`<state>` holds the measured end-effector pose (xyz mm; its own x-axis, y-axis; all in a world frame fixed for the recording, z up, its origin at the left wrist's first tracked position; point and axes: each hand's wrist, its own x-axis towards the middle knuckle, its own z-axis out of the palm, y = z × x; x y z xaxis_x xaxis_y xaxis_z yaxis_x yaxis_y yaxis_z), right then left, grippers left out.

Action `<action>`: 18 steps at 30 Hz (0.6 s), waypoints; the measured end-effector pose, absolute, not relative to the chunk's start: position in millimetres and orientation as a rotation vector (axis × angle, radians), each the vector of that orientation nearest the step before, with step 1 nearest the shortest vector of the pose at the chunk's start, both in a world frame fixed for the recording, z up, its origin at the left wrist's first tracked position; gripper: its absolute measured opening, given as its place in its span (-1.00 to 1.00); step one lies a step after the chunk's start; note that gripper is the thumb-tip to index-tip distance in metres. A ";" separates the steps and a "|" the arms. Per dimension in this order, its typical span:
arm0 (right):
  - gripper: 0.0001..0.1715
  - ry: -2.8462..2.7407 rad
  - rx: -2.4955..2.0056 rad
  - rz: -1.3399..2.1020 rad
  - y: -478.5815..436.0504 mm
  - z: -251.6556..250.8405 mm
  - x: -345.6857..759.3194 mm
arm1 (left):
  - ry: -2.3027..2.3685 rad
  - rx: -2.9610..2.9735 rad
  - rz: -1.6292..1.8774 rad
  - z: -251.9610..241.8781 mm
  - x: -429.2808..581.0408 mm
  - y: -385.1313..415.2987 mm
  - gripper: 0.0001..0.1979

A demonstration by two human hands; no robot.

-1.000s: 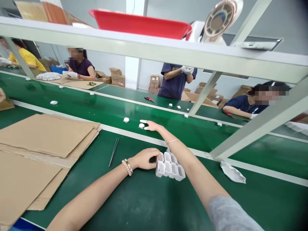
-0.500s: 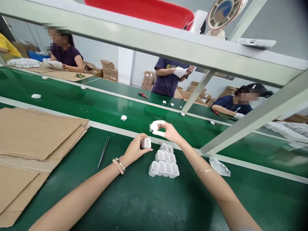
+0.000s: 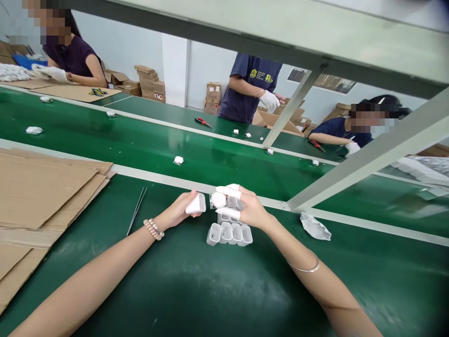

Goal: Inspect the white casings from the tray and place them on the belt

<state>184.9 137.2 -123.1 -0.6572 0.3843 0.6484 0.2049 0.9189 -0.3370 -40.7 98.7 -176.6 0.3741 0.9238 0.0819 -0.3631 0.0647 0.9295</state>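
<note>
My left hand [image 3: 181, 208] grips a white plastic housing [image 3: 195, 204], tilted so its open end points right. Facing that opening, my right hand [image 3: 247, 204] pinches a small circuit board with a round white part [image 3: 219, 200] between finger and thumb, both in white finger covers. A short gap lies between the board and the housing. Under and in front of my right hand stand rows of similar white housings [image 3: 236, 231], open ends up; the back rows are partly hidden by the hand. Tweezers [image 3: 136, 211] lie on the green table left of my left hand.
Flat cardboard sheets [image 3: 45, 187] are stacked at left. A green belt [image 3: 147, 145] crosses beyond the table, carrying small white-topped boards [image 3: 178, 160]. A metal post [image 3: 351, 154] rises at right, near a crumpled white piece [image 3: 315, 226]. Co-workers [image 3: 250, 89] are on the far side.
My right hand has come down and left with the board, closer to the housing. My left hand has turned the housing from upright to tilted rightward. The view has shifted.
</note>
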 end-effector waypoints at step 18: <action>-0.42 -2.515 -0.373 -0.097 111.8 -105.3 181.1 | 0.664 1.373 1.033 -181.0 -42.4 99.3 -0.31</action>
